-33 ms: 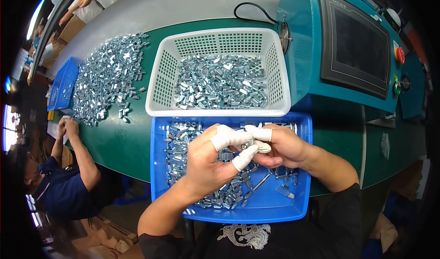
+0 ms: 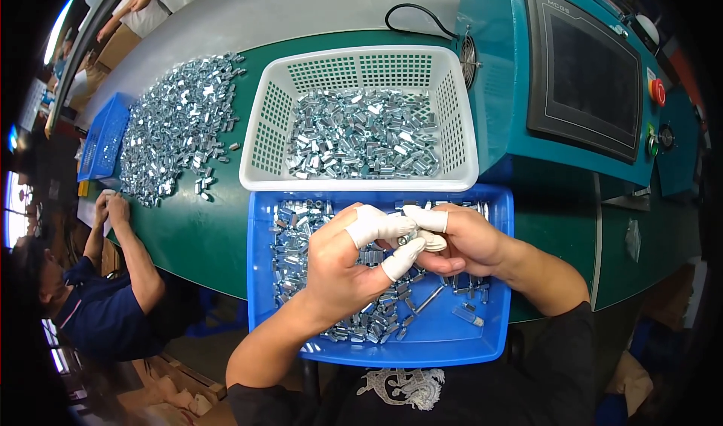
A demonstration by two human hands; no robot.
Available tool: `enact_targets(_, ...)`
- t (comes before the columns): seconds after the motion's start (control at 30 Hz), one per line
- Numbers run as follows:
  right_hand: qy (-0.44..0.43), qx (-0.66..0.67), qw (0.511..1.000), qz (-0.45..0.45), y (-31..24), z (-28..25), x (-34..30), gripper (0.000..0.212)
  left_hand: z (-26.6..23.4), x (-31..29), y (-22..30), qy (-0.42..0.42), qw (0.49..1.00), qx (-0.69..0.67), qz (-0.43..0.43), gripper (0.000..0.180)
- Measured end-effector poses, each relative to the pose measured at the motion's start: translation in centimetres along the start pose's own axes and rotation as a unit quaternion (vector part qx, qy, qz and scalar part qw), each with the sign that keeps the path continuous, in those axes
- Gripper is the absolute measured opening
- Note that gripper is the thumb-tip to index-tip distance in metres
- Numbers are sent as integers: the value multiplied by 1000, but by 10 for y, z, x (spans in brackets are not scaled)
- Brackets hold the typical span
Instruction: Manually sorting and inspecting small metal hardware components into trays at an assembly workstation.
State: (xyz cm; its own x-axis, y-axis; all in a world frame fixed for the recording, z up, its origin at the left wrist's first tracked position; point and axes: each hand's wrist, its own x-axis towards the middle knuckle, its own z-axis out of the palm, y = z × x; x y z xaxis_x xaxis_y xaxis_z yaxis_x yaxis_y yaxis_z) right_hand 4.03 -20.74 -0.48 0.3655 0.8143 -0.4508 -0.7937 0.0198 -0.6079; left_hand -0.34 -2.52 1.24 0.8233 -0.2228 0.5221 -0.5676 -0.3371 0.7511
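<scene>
Above the blue tray (image 2: 489,335), my left hand (image 2: 343,256) and my right hand (image 2: 467,245) meet, with white finger cots on the thumbs and some fingers. Between their tips is a small shiny hex coupling nut (image 2: 403,240), its round end showing and the rest covered by my fingers. My left thumb and fingers pinch it from the left. The right thumb and fingers close on it from the other side. Below them, the tray holds many loose coupling nuts (image 2: 369,320), a thin metal rod (image 2: 429,299) and a clear bluish piece (image 2: 468,317) at the right.
Behind the tray stands a white perforated basket (image 2: 256,155) of coupling nuts. A large pile of nuts (image 2: 177,121) lies left on the green table (image 2: 188,238), beside a blue basket (image 2: 94,151). A teal machine (image 2: 493,72) with a screen stands right. At left, a co-worker (image 2: 113,305) sits working.
</scene>
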Motion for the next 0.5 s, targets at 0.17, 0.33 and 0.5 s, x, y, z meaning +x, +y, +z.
enact_targets(0.17,20,-12,1000,-10,-1,2,0,48,-3,1,-1,-2,1000,-2,-4,21)
enact_targets(0.33,148,17,977,-155,-1,4,2,50,-12,4,-15,40,996,26,-81,16)
enact_targets(0.5,173,3,966,-192,-2,4,0,51,-19,13,-34,206,966,80,-137,18)
